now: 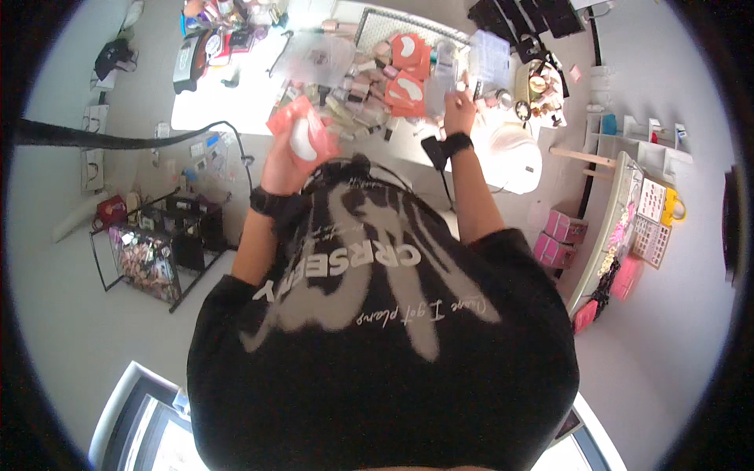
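My left hand [283, 161] is raised above the near edge of the white table [236, 102] and grips a pink-red packet [305, 135] with a white patch shape on it. My right hand [459, 106] reaches further over the table and holds a clear plastic sleeve [449, 74], with a ring on one finger. Both wrists wear black bands. Several more red packets [407, 67] lie on the table just left of my right hand, among a heap of small pale cosmetic boxes [357, 94].
A white dome-shaped device [510, 153] sits near my right forearm. Black trays [526, 16] lie at the back right. On the left floor stands a black wire rack [161, 243] with small items. Pink boxes [559, 235] and a display board [628, 220] stand at right.
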{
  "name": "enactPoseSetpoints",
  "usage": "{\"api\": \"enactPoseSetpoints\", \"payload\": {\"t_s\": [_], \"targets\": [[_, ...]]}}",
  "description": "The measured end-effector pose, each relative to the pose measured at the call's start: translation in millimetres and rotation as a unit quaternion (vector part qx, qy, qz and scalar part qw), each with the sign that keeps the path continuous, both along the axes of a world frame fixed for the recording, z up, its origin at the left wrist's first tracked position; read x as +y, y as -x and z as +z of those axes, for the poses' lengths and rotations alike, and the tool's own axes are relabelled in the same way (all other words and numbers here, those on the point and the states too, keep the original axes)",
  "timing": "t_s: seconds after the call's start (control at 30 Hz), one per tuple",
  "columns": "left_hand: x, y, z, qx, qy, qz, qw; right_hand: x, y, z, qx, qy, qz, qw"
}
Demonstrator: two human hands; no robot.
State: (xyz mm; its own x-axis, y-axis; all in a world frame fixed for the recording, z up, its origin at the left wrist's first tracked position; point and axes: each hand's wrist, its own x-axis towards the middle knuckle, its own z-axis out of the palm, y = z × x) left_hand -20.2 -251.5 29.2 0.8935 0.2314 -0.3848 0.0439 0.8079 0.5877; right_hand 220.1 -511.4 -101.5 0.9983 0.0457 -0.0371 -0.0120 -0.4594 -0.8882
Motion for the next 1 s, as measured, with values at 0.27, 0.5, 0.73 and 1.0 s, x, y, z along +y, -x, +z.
{"api": "enactPoseSetpoints", "payload": {"t_s": [0.27, 0.5, 0.73, 1.0], "targets": [[-10.4, 0.8, -5.7, 0.019, -0.016, -0.062, 0.998, 3.5, 58.9, 34.7, 0.209, -0.268, 0.029, 0.94], [-24.7, -6.6, 20.6, 0.03, -0.022, -0.074, 0.997, 12.5, 80.5, 60.9, 0.063, -0.229, 0.195, 0.952], [-24.1, -9.9, 47.0, 0.006, -0.016, -0.083, 0.996, 39.3, 114.7, 137.1, -0.116, -0.157, 0.217, 0.957], [-23.9, -5.8, 45.7, 0.002, -0.016, -0.068, 0.998, 58.8, 135.9, 197.0, 0.088, -0.327, 0.257, 0.905]]}}
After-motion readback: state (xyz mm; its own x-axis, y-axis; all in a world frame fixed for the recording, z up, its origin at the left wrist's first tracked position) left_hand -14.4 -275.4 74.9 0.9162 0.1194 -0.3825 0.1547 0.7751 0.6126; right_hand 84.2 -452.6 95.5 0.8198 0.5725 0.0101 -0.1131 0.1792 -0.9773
